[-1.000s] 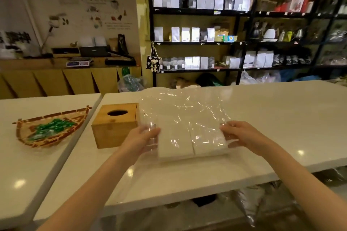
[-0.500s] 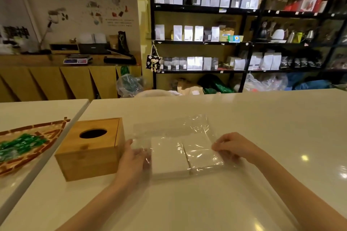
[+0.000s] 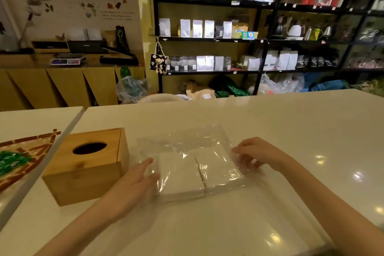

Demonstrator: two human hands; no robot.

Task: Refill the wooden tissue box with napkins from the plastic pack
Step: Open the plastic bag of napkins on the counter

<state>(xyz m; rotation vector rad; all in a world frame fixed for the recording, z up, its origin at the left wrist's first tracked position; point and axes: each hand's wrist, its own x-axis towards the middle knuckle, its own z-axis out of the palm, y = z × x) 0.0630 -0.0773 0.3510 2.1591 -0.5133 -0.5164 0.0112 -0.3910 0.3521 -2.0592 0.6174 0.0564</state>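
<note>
A clear plastic pack (image 3: 187,141) lies flat on the white counter (image 3: 291,131), with two stacks of white napkins (image 3: 199,170) side by side in its near half. My left hand (image 3: 135,181) rests on the pack's left edge, fingers spread against the plastic. My right hand (image 3: 255,151) touches the pack's right edge, fingers curled on the film. The wooden tissue box (image 3: 87,164) stands just left of the pack, lid on, with a dark oval slot on top.
A woven tray with green wrapped items (image 3: 18,162) sits on a second white table (image 3: 31,118) at the left, across a narrow gap. Dark shelves of bags (image 3: 218,27) and a wooden sideboard (image 3: 62,81) stand behind the counter.
The pack was held up and tilted one second ago; it now lies flat on the counter. Both hands came down with it and stay at its sides. The view moved closer.
</note>
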